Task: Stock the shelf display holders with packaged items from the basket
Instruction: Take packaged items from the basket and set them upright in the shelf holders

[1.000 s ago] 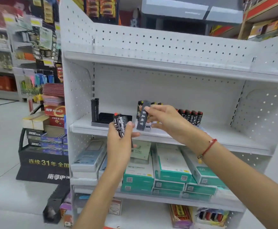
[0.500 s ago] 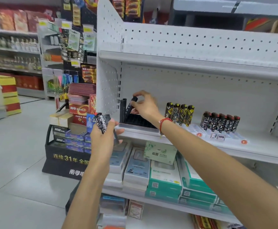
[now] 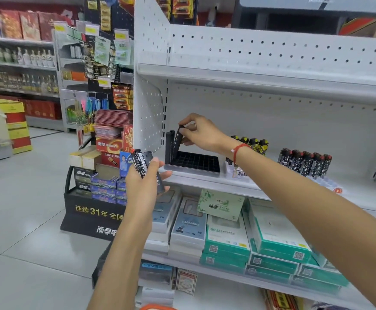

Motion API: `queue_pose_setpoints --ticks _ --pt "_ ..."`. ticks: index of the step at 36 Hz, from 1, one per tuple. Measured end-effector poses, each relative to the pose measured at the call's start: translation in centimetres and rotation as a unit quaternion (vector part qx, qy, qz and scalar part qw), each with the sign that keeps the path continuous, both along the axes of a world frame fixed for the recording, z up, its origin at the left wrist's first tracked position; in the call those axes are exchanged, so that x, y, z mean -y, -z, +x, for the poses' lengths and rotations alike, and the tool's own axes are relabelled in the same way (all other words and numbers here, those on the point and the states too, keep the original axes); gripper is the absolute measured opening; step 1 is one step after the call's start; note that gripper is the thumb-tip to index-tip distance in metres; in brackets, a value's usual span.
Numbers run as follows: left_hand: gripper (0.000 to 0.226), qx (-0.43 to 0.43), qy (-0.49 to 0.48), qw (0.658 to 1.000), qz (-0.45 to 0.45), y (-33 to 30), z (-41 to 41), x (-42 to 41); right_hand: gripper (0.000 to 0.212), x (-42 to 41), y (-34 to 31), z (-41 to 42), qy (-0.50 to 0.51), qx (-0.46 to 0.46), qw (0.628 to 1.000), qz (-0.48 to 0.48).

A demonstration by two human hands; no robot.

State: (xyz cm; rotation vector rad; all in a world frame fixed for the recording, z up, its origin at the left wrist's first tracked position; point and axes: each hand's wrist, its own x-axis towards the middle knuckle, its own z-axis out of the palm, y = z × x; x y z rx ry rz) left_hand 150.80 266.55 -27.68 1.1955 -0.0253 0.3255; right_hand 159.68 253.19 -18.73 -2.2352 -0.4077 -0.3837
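Observation:
A black slotted display holder (image 3: 196, 163) sits at the left end of the white middle shelf (image 3: 204, 182). One black lighter (image 3: 169, 144) stands upright in its far left corner. My right hand (image 3: 201, 133) pinches the top of a second black lighter (image 3: 177, 142), tilted, its bottom end in the holder beside the first. In front of the shelf edge, my left hand (image 3: 145, 184) grips a small bunch of black patterned lighters (image 3: 141, 163). The basket is hidden, apart from an orange edge (image 3: 158, 307) at the bottom.
Two more rows of lighters stand further right on the same shelf, yellow-black lighters (image 3: 253, 143) and red-topped lighters (image 3: 305, 159). Boxed chargers (image 3: 227, 238) fill the shelf below. A black battery stand (image 3: 93, 209) stands on the floor to the left.
My right hand carried a black lighter leftward from the middle of the shelf to the black holder and lowered it in beside the standing one. My left hand stays in front with its bunch.

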Motion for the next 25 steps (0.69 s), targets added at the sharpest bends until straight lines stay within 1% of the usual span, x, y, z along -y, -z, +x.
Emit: queue_pose_setpoints --ticks 4,6,8,11,16,18,19,20,21,22,23,25 --pt "0.032 0.001 0.002 1.000 0.002 0.0 -0.1 -0.1 0.019 -0.2 0.1 -0.2 -0.008 0.026 1.000 -0.005" --pt "0.026 0.001 0.001 1.000 0.004 0.0 -0.2 -0.2 0.018 -0.4 0.6 -0.2 -0.007 0.038 0.999 -0.014" --pt "0.019 0.003 0.001 1.000 0.004 -0.1 -0.2 -0.3 0.018 -0.3 0.9 -0.3 -0.008 0.054 0.998 -0.043" --pt "0.019 0.005 0.003 1.000 0.007 -0.2 -0.3 -0.3 0.029 0.3 0.9 -0.9 -0.004 0.071 0.991 -0.117" --pt "0.019 0.008 0.026 1.000 0.004 -0.1 -0.3 -0.3 0.052 1.5 0.8 -1.5 -0.001 0.069 0.978 -0.195" --pt "0.014 0.012 0.046 0.999 0.011 -0.1 -0.4 -0.3 0.057 1.6 1.0 -2.1 0.023 0.095 0.980 -0.175" --pt "0.011 0.019 0.059 0.998 0.025 -0.1 -0.4 -0.2 0.056 1.4 1.1 -2.8 0.029 0.110 0.984 -0.140" --pt "0.010 0.027 0.076 0.996 0.045 0.0 -0.4 -0.2 0.051 1.2 1.1 -3.6 0.022 0.115 0.989 -0.094" --pt "0.011 0.031 0.096 0.993 0.066 0.0 -0.4 -0.1 0.041 1.0 1.1 -4.5 0.006 0.107 0.993 -0.053" --pt "0.012 0.033 0.118 0.989 0.081 0.0 -0.4 0.0 0.031 0.8 1.0 -5.6 -0.014 0.079 0.996 -0.032" --pt "0.014 0.033 0.141 0.986 0.088 0.0 -0.5 0.2 0.025 0.7 0.9 -6.8 -0.034 0.029 0.998 -0.034" --pt "0.012 0.039 0.177 0.979 0.095 0.0 -0.7 0.7 0.024 0.9 1.0 -8.6 -0.072 -0.080 0.993 -0.051"
